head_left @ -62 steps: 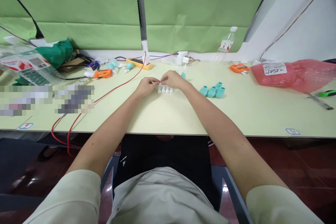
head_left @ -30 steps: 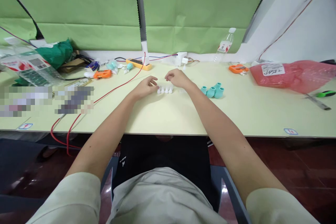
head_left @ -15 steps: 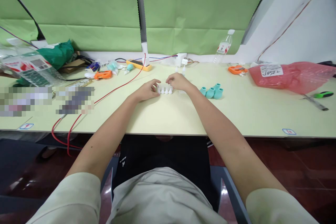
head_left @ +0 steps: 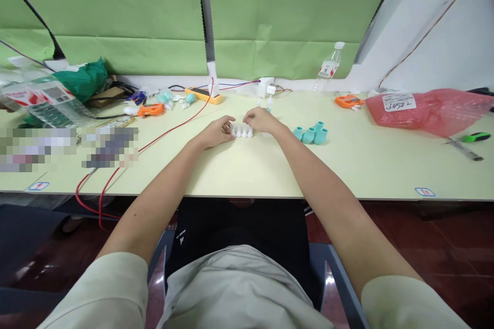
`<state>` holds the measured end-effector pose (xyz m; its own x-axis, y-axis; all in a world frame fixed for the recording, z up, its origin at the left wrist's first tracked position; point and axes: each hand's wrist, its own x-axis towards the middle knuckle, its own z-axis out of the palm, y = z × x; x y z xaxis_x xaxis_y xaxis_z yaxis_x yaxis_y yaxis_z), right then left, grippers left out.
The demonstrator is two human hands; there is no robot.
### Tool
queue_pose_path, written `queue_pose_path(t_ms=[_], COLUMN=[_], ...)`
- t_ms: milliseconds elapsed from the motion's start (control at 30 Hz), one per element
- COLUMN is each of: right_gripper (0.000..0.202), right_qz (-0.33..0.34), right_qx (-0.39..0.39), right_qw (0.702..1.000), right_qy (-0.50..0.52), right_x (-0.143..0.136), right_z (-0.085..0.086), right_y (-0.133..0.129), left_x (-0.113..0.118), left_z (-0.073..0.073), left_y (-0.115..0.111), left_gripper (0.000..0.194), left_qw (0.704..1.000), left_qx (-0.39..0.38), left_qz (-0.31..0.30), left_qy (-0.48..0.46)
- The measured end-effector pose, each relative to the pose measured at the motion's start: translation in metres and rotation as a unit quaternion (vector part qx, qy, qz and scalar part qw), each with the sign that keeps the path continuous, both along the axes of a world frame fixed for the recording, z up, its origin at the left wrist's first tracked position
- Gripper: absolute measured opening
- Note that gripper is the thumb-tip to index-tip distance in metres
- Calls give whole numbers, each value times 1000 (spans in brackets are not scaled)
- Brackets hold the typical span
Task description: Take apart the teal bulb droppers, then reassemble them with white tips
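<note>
Several small white rounded pieces stand close together in a cluster on the pale yellow table, between my two hands. My left hand is curled round the left end of the cluster, its fingertips at the leftmost pieces. From the back right, my right hand reaches to the cluster with thumb and fingers bent together at its right end. A group of teal rounded parts with open necks sits to the right of my right forearm. Behind my right hand stands a small clear bottle.
On the right are a red plastic bag, an orange tool, a green-handled tool and a clear bottle. A yellow meter, orange clamp, red cable and green bag lie left.
Both hands stay at the white cluster with almost the same pose. The whole view has shifted very slightly.
</note>
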<state>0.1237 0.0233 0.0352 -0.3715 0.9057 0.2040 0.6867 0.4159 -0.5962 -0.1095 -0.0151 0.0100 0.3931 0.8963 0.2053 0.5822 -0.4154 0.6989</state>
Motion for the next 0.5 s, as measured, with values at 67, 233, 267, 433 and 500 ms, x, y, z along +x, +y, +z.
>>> queue_pose_path(t_ms=[67,233,267,433,500], right_gripper=[32,30,30,29,30], right_qz=[1,4,5,5,7], right_qx=[1,5,4,-8,-6], right_qw=[1000,1000,1000,1000,1000], right_qy=[-3,-8,-8,-8,-7], right_x=[0,0,0,-1,-1], right_z=[0,-1,-1,0,1], right_y=[0,0,0,-3,-4], left_x=[0,1,2,8,9], left_z=[1,4,4,-4,-6], left_y=[-1,-1,0,12,17], left_gripper=[68,54,51,37,34], left_qw=[1000,1000,1000,994,992], left_qx=[5,22,29,66,66], left_qz=[-4,-6,1,70,80], left_qy=[7,1,-6,-55,-76])
